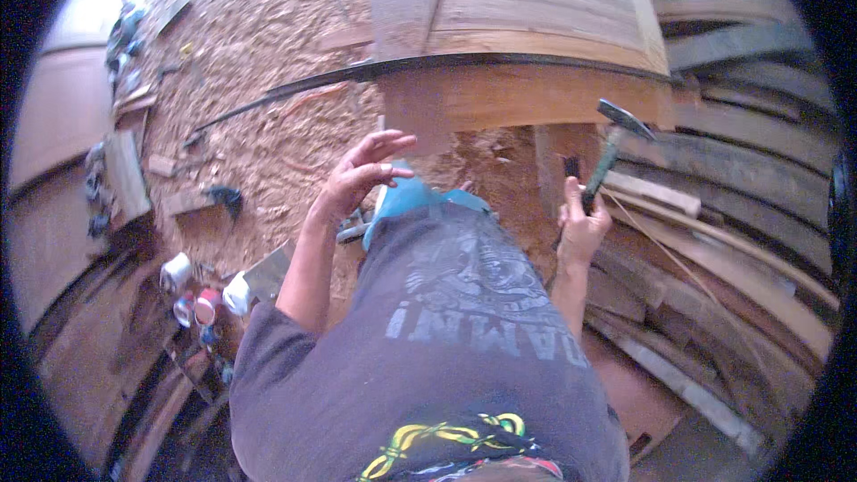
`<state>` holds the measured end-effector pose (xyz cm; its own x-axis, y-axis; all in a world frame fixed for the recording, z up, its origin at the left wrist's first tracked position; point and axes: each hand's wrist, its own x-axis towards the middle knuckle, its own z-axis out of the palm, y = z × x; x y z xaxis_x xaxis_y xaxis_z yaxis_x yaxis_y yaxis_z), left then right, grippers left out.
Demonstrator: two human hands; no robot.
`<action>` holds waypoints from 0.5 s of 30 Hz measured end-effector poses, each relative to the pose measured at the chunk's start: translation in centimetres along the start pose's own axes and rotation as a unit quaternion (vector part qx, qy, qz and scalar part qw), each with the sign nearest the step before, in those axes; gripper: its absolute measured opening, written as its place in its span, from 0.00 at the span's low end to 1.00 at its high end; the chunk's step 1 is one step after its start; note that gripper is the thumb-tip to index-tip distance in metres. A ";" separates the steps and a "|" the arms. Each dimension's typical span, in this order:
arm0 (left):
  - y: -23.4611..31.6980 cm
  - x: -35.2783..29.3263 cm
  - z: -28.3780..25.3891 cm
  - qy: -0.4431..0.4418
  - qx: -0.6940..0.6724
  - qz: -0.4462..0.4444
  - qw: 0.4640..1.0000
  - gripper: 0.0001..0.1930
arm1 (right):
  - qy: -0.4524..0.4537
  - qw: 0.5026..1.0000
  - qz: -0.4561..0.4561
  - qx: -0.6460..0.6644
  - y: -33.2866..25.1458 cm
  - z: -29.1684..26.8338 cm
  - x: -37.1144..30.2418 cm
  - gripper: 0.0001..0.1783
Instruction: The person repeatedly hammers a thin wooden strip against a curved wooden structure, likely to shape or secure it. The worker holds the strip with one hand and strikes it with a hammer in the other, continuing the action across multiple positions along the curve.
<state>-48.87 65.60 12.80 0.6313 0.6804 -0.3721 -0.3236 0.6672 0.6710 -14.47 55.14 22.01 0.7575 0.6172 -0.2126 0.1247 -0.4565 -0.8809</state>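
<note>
My right hand (584, 230) is closed around the handle of a hammer (603, 162), its metal head raised near the right corner of the wooden panel. A small dark piece (571, 166) juts up beside the thumb; I cannot make out what it is. To the left, my left hand (361, 175) is empty, its fingers stretched out and apart, just short of the panel's near left corner. A long dark bar (500, 60), which looks like a bar clamp, lies across the near edge of the wooden panel (536, 9) and reaches out past its left side.
Wood shavings (259, 54) cover the ground on the left. Stacked boards (741, 125) line the right side. Several cans and cups (206, 305) stand at the lower left, near loose offcuts (128, 174). A thin cord (656, 236) hangs over the boards at right.
</note>
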 end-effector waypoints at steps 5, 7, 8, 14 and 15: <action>-3.5 7.0 6.1 -0.085 0.150 -0.080 0.982 0.33 | 0.019 0.999 0.024 0.026 0.8 -2.0 0.4 0.12; -6.8 11.2 8.6 -0.093 0.182 -0.135 0.969 0.34 | 0.058 0.997 0.035 0.041 1.0 -3.2 0.1 0.13; -9.1 13.4 10.0 -0.076 0.173 -0.158 0.969 0.33 | 0.073 0.995 0.038 0.049 1.1 -3.5 0.3 0.13; -24.2 26.8 10.6 -0.120 0.252 -0.206 0.938 0.54 | 0.112 0.989 0.086 0.045 1.9 -5.6 -0.8 0.14; -25.4 26.9 11.6 -0.103 0.239 -0.211 0.942 0.53 | 0.118 0.987 0.102 0.039 2.2 -6.2 -1.5 0.14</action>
<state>-15.52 63.42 -6.83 0.7718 0.2796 -0.5711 0.3103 0.6183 0.7221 -11.36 49.28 22.97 0.8911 0.3464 -0.2933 -0.0895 -0.4994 -0.8618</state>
